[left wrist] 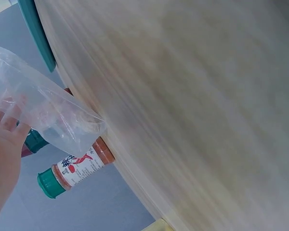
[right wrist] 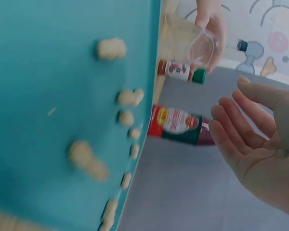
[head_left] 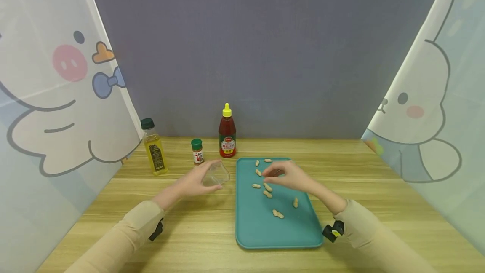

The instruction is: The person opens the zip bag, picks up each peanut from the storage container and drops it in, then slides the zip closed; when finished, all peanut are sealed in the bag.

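A clear plastic bag (head_left: 219, 174) is in my left hand (head_left: 193, 180), thumb and fingers around its spread mouth, left of the teal tray (head_left: 278, 235). In the left wrist view the bag (left wrist: 53, 110) hangs down; a pale blurred shape shows near its bottom. My right hand (head_left: 289, 176) hovers above the tray with loosely bent fingers and, in the right wrist view, nothing in the palm. Several unshelled peanuts lie scattered on the tray, among them a peanut (head_left: 278, 214) near the middle and a peanut (head_left: 295, 202) to the right.
Behind the bag stands a green-capped spice jar (head_left: 198, 153). A red sauce bottle (head_left: 227, 136) with a yellow cap is behind the tray's left corner. An oil bottle (head_left: 155, 151) stands farther left on the wooden table (head_left: 197, 239). Upright panels enclose the back and sides.
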Demonstrator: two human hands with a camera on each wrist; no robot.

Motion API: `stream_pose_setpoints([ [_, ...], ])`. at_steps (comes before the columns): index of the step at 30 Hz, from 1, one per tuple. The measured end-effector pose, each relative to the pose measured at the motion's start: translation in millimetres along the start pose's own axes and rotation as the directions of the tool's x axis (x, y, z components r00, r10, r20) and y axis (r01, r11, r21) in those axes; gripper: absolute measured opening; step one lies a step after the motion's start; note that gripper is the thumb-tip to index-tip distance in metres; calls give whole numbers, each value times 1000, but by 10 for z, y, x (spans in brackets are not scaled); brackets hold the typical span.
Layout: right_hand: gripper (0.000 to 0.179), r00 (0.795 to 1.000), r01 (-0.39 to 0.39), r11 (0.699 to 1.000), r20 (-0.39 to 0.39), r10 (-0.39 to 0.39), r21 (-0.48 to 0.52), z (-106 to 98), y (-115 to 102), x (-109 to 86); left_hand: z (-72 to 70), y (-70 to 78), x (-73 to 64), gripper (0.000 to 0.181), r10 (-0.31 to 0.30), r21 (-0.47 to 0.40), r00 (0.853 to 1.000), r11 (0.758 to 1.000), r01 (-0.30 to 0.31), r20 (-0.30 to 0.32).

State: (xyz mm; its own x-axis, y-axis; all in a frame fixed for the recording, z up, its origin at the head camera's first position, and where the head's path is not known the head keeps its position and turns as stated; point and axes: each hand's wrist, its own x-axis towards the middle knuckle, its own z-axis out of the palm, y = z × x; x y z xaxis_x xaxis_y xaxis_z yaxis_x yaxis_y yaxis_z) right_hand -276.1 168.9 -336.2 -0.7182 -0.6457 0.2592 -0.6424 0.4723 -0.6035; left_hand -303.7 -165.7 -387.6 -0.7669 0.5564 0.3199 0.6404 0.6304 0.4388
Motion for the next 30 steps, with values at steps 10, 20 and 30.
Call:
stream_pose_setpoints([
  [10,26,998,-41,999,48,41,0,-120,336,-454,-2,-29,4,83,-10,14,1000,1000,9,3],
  [20,18,981,-96,995,172,95,-4,-177,513,-637,-1,-53,17,83,-18,20,1000,1000,17,23],
  [30,19,968,-135,990,216,125,32,-171,599,-710,6,-82,25,84,-16,18,1000,1000,15,23],
])
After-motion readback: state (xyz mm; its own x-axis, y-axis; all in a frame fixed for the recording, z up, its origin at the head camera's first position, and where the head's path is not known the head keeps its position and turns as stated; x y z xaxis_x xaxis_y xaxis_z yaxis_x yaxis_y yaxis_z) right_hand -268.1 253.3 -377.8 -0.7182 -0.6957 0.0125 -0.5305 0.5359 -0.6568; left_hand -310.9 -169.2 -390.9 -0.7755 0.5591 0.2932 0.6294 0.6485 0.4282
